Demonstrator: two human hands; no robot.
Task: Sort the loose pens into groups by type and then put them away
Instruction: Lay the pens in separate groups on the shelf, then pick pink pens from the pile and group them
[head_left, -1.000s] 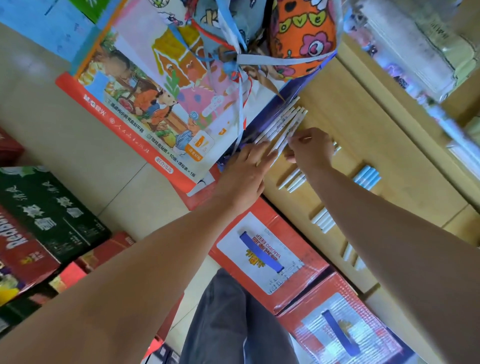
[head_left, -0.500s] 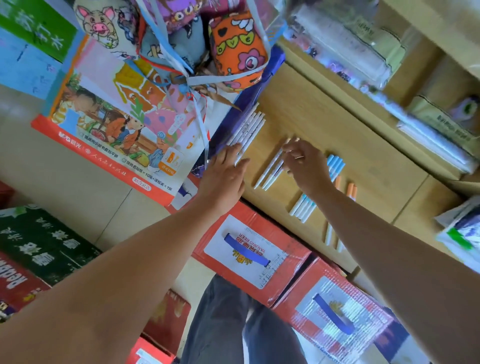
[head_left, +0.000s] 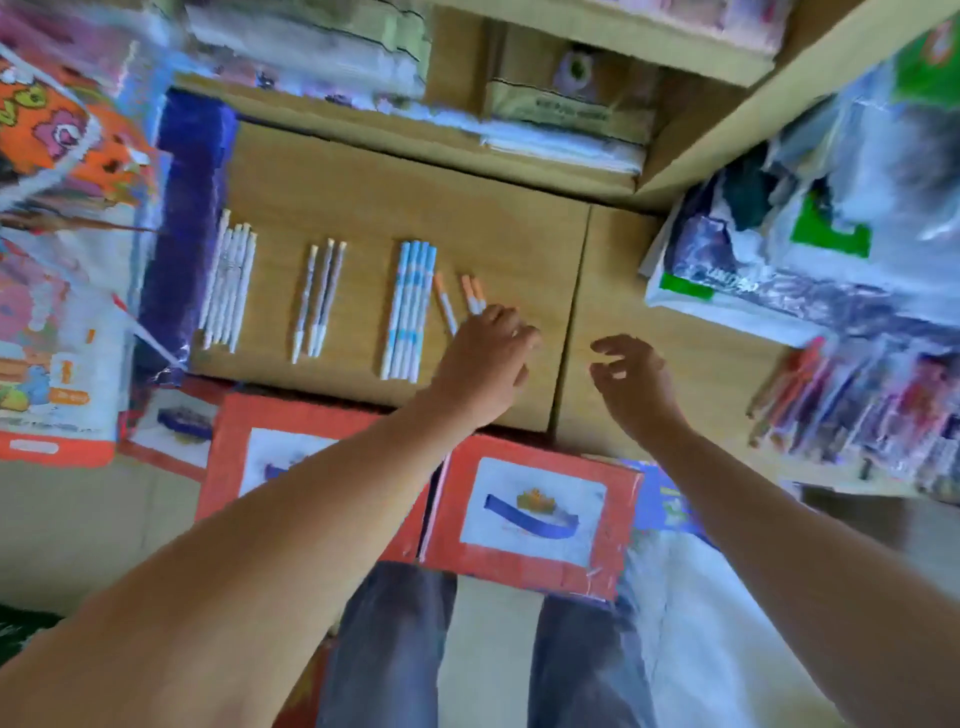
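Pens: four sorted rows on counter, w/ gaps keeping types apart: white pens, trio, blue-banded pens, orange-capped pens.
L hand: fingers bent over orange-capped ends, prob. aligning them; grip unclear.
R hand: hovers apart, loosely curled, empty.

Both arms are bare right up to the picture's lower corners: the left arm and the right arm. The left hand and right hand are bare too; the blur hides nails and finer marks. The trousers are dark grey-blue, like denim, with paler faded patches down each leg. Whether the white cloth beside the right leg is worn cannot be told.
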